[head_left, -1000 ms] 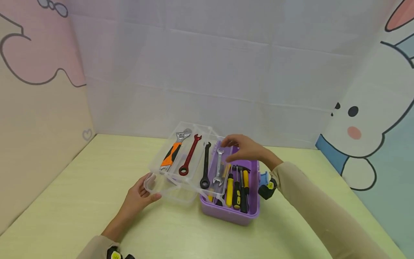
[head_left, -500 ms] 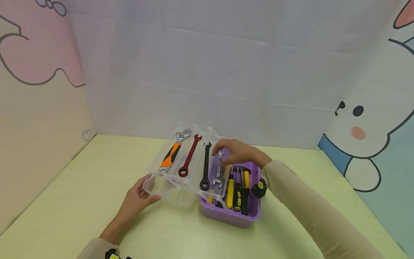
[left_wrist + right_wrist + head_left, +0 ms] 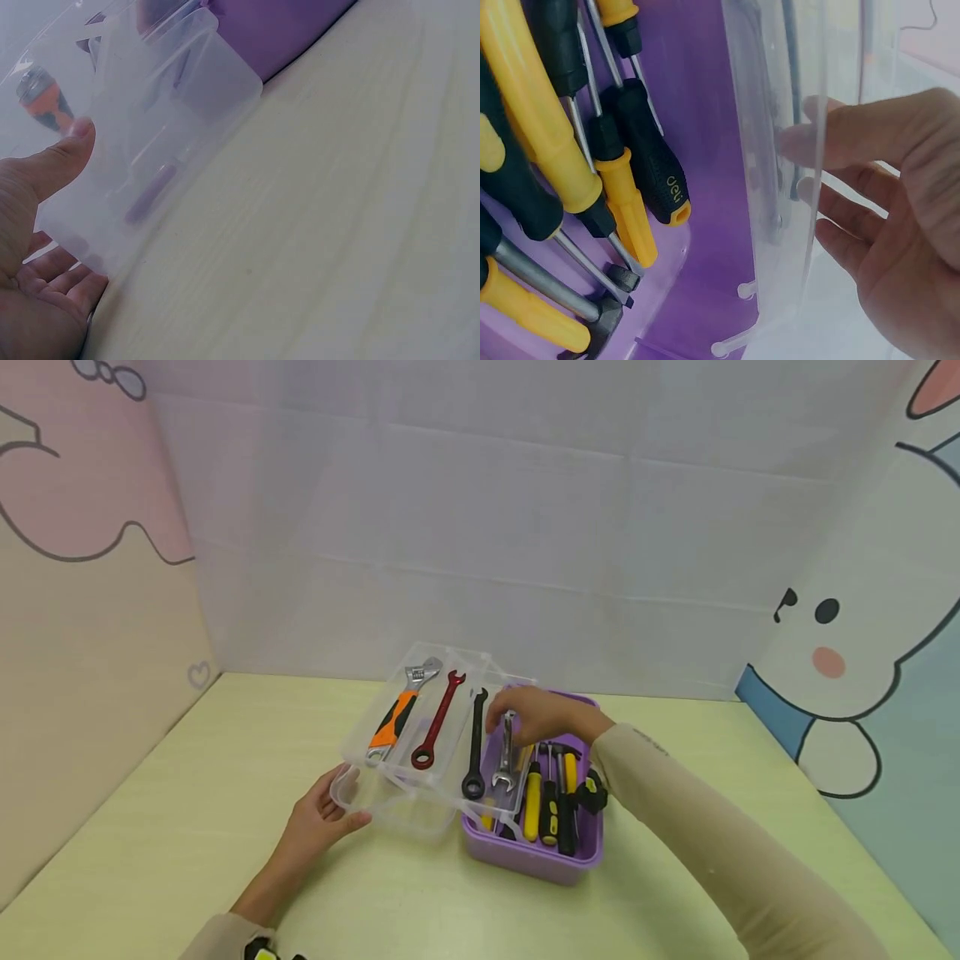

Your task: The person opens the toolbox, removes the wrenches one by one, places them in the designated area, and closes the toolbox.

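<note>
A purple toolbox (image 3: 525, 860) stands with its clear lid (image 3: 420, 818) folded out left and a clear tray (image 3: 457, 785) raised over it. My left hand (image 3: 315, 822) holds the lid's left corner, thumb on the near side, fingers beneath. In the tray lie an orange-handled adjustable wrench (image 3: 393, 718), a red combination wrench (image 3: 438, 722) and a black one (image 3: 476, 743). At the tray's right compartment my right hand (image 3: 536, 714) pinches the upper end of a silver open-end wrench (image 3: 506, 760). In the right wrist view its fingertips (image 3: 799, 142) show through the plastic wall.
Inside the box are yellow-and-black screwdrivers (image 3: 550, 814) and a small hammer (image 3: 604, 322). The pale table (image 3: 375, 893) ends at a white back curtain (image 3: 450, 527). Printed panels stand on both sides.
My right hand has moved left and down from above the tray onto the silver open-end wrench, its fingers closing in. My left hand has kept its place on the lid.
</note>
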The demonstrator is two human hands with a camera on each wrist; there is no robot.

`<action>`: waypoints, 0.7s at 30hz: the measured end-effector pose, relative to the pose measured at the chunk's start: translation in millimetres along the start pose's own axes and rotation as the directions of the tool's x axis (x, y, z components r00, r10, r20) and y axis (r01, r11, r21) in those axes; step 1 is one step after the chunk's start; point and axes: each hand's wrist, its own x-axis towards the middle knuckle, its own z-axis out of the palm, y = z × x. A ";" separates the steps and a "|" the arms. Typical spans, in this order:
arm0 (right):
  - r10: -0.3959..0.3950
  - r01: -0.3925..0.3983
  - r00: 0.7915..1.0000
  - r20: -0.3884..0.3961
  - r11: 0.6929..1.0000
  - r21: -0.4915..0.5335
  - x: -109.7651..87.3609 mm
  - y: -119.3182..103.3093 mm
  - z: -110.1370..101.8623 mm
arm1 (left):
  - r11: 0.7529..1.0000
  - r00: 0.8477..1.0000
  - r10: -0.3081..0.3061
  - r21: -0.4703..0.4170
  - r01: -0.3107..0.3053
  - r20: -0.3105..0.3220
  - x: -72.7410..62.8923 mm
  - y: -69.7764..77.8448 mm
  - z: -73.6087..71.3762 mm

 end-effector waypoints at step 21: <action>-0.038 0.051 0.993 0.114 0.992 -0.114 17.8 -0.7 9.4 | 1.000 1.000 0.017 -0.016 -0.017 0.001 1.1 -2.4 0.4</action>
